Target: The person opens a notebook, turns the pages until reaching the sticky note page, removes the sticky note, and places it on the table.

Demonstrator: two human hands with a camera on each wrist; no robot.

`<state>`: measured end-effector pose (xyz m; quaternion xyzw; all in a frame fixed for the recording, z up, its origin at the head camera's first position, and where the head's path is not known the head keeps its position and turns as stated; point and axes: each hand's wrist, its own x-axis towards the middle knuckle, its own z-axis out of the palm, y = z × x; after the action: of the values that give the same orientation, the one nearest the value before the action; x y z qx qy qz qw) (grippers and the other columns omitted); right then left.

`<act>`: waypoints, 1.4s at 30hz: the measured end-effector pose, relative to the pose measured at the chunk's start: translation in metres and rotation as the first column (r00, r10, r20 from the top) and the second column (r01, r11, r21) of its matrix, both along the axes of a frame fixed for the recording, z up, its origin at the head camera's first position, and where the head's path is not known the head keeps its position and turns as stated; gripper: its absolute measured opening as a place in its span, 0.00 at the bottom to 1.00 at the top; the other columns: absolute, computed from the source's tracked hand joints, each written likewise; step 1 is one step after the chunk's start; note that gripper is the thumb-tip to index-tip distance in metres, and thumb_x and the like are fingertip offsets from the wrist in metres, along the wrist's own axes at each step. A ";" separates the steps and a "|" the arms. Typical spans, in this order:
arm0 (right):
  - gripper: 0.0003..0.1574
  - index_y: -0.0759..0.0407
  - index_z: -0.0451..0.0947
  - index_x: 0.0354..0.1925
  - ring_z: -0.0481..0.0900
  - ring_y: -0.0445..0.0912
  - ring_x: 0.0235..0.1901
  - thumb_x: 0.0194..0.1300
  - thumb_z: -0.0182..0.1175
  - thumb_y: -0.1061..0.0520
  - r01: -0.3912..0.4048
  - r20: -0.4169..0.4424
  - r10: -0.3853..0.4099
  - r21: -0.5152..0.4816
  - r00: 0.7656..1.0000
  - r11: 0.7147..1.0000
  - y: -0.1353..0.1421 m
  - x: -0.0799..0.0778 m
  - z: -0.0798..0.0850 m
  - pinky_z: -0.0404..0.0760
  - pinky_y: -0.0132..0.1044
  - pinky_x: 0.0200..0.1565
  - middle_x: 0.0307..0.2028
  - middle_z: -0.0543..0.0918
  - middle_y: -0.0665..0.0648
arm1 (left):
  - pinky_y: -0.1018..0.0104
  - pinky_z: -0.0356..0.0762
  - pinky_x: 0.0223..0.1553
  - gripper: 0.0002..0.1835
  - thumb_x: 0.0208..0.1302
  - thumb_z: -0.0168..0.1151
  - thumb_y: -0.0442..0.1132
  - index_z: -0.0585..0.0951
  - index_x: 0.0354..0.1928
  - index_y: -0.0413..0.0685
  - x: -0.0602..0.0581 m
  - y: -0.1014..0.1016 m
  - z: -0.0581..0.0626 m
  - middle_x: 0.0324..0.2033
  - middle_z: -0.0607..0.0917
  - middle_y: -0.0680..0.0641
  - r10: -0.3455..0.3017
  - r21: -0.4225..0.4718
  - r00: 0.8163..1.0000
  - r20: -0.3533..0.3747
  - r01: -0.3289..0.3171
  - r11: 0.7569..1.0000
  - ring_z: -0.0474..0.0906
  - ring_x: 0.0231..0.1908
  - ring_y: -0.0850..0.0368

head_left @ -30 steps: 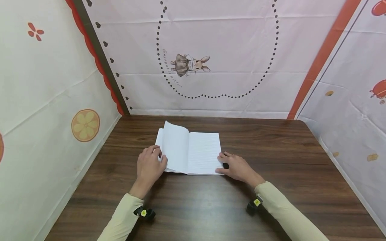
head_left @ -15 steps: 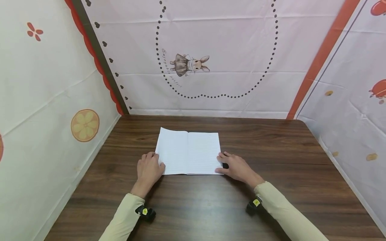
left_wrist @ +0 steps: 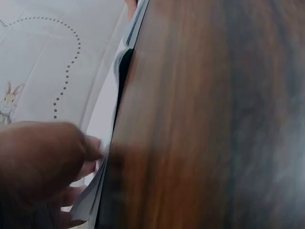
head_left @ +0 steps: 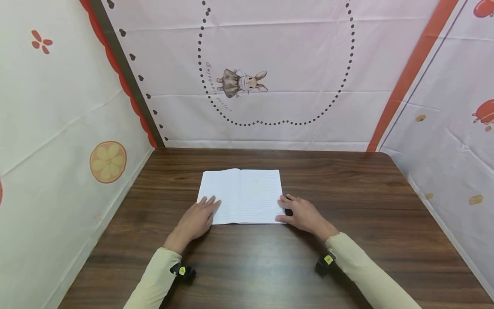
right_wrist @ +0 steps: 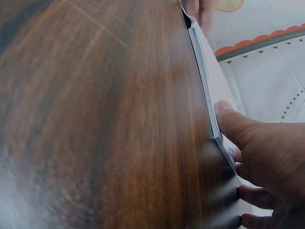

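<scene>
An open notebook with white ruled pages lies on the dark wood table, both halves lying nearly flat. On the lower left page rests my left hand, its fingers extended over the paper. My right hand touches the lower right edge, thumb and fingertips on the page. From the right wrist, the right thumb shows on top of the page block. In the left wrist view the left hand is blurred beside slightly lifted sheet edges.
The wood tabletop extends around the notebook. White printed cloth hangs at the back, and more cloth stands on the left and right sides. A black camera is strapped to the left wrist, another camera to the right.
A raised page on the left half has come down flat. My left hand has shifted from the notebook's left edge onto the left page. The right hand has stayed put.
</scene>
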<state>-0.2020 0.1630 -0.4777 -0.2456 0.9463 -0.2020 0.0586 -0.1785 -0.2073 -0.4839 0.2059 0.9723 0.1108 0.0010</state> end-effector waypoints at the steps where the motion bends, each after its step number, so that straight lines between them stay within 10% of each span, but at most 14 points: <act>1: 0.47 0.58 0.71 0.72 0.65 0.60 0.73 0.65 0.67 0.35 -0.003 -0.002 0.003 0.002 1.000 1.000 0.000 0.000 0.000 0.69 0.61 0.67 0.72 0.70 0.60 | 0.35 0.60 0.71 0.25 0.77 0.54 0.40 0.72 0.72 0.42 0.001 -0.002 0.000 0.73 0.69 0.36 -0.005 0.012 1.000 0.027 0.005 1.000 0.61 0.73 0.33; 16: 0.46 0.57 0.72 0.71 0.65 0.58 0.74 0.64 0.68 0.36 -0.118 0.014 0.118 0.055 0.993 0.991 0.008 -0.008 0.009 0.69 0.57 0.69 0.73 0.70 0.59 | 0.36 0.55 0.73 0.32 0.74 0.60 0.48 0.70 0.73 0.40 0.000 -0.022 0.000 0.75 0.64 0.36 -0.008 0.174 0.992 0.125 -0.014 0.985 0.55 0.76 0.35; 29: 0.45 0.59 0.74 0.69 0.66 0.60 0.73 0.66 0.65 0.33 -0.032 -0.050 0.033 0.021 0.998 0.999 0.001 -0.001 0.001 0.69 0.60 0.68 0.71 0.71 0.60 | 0.35 0.60 0.70 0.29 0.74 0.61 0.47 0.73 0.71 0.42 0.001 -0.016 0.001 0.74 0.67 0.37 0.035 0.122 0.991 0.129 -0.051 0.991 0.58 0.75 0.34; 36: 0.45 0.58 0.73 0.69 0.65 0.59 0.73 0.66 0.65 0.33 -0.011 -0.056 0.013 0.018 0.998 1.000 0.000 0.000 -0.001 0.69 0.60 0.68 0.72 0.70 0.59 | 0.40 0.72 0.64 0.22 0.72 0.64 0.44 0.80 0.63 0.40 0.002 -0.006 0.007 0.64 0.80 0.37 -0.006 0.085 0.999 -0.046 0.010 0.996 0.75 0.65 0.38; 42: 0.44 0.59 0.73 0.69 0.66 0.60 0.73 0.67 0.65 0.34 -0.020 -0.053 0.020 0.014 0.998 1.000 0.000 0.000 -0.002 0.69 0.60 0.68 0.72 0.70 0.60 | 0.44 0.76 0.61 0.20 0.70 0.66 0.44 0.83 0.58 0.41 -0.002 0.018 0.015 0.55 0.86 0.40 -0.029 0.118 0.964 -0.266 0.062 0.991 0.82 0.57 0.42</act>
<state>-0.2017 0.1632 -0.4793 -0.2600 0.9463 -0.1885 0.0369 -0.1804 -0.1889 -0.4686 0.2407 0.9499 0.1432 -0.1385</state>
